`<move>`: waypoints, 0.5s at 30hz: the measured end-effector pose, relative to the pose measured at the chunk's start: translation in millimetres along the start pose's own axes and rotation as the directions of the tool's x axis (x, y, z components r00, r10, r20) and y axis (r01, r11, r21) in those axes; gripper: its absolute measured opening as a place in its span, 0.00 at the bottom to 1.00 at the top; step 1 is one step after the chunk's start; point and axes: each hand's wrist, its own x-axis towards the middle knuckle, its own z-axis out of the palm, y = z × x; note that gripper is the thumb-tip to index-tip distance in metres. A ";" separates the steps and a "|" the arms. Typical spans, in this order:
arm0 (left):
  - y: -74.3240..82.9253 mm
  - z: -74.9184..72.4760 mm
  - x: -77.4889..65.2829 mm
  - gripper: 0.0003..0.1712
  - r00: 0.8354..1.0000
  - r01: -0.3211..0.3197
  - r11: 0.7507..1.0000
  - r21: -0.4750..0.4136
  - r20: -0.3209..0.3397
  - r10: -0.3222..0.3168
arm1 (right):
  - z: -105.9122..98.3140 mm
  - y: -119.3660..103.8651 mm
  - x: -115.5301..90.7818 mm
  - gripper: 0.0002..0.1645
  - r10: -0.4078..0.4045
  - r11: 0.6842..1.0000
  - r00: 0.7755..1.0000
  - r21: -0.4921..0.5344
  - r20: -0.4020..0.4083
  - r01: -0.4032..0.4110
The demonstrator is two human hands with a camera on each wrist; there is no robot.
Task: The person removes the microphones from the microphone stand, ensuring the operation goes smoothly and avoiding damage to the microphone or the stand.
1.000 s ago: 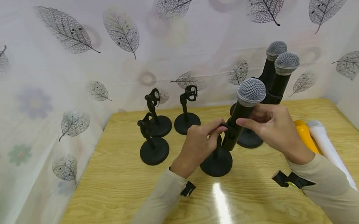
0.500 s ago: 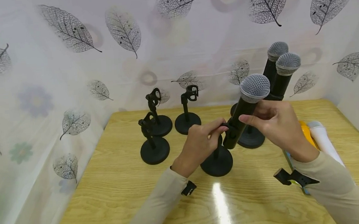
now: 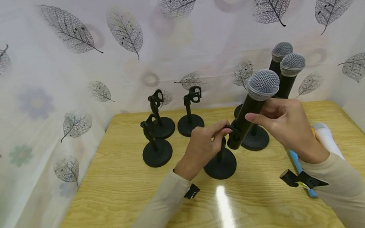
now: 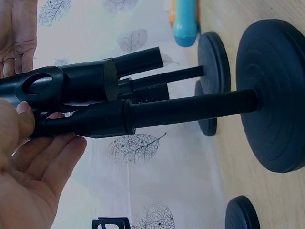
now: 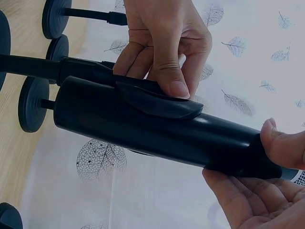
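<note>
A black microphone (image 3: 249, 113) with a silver mesh head slants up to the right, its lower part in the clip (image 5: 159, 101) of a small desk stand. My right hand (image 3: 285, 126) holds it just below the head, thumb in front and fingers behind. My left hand (image 3: 200, 146) pinches the stand's neck by the clip; in the left wrist view the thumb and fingers close around the neck (image 4: 90, 121). The stand's round base (image 3: 220, 165) is on the wooden table (image 3: 188, 202). The microphone's tail end (image 4: 110, 78) sticks out past the clip.
Behind my right hand, two more microphones (image 3: 293, 65) lean in stands at the back right. Three other microphone stands (image 3: 157, 152) are at the left. A white tube-shaped thing (image 3: 327, 139) and a blue one (image 3: 295, 159) lie right, partly behind my right arm. Patterned cloth surrounds the table.
My right hand has moved up and to the right with the microphone, whose tail now sticks out less below the clip. My left hand and the stand have kept their place.
</note>
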 end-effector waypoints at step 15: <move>0.0 0.7 -0.2 0.05 1.000 -0.003 1.000 -0.002 -0.003 0.003 | -10.0 -6.8 1.7 0.07 -0.006 0.999 0.999 -0.046 -0.053 0.003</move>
